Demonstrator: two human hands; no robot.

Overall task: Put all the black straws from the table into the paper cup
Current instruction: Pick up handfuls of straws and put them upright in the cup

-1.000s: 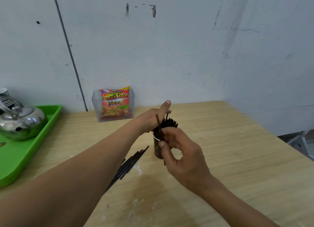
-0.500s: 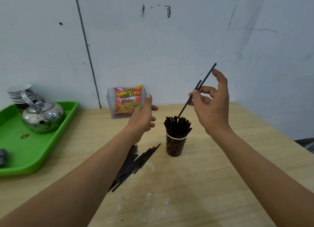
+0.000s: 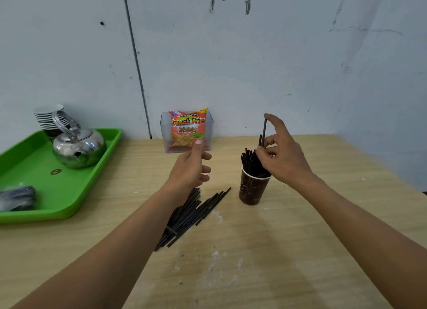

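Observation:
A dark brown paper cup point(image 3: 253, 189) stands on the wooden table point(image 3: 300, 251), packed with upright black straws point(image 3: 249, 160). My right hand point(image 3: 282, 156) hovers just over the cup's right side and pinches two black straws point(image 3: 264, 130) that stick up nearly vertical above the cup. A pile of black straws point(image 3: 191, 214) lies flat on the table left of the cup, partly hidden under my left forearm. My left hand point(image 3: 193, 167) floats above the pile's far end, fingers loosely curled, holding nothing.
A green tray point(image 3: 46, 188) at the left carries a steel kettle point(image 3: 78, 147), stacked cups point(image 3: 49, 116) and a dark blurred object point(image 3: 17, 197). A clear box with a French Fries snack bag point(image 3: 188, 130) stands against the wall behind my left hand.
My right hand has come down from high above the cup to its rim, turning the pinched straws from slanted to nearly upright. My left hand stayed about where it was.

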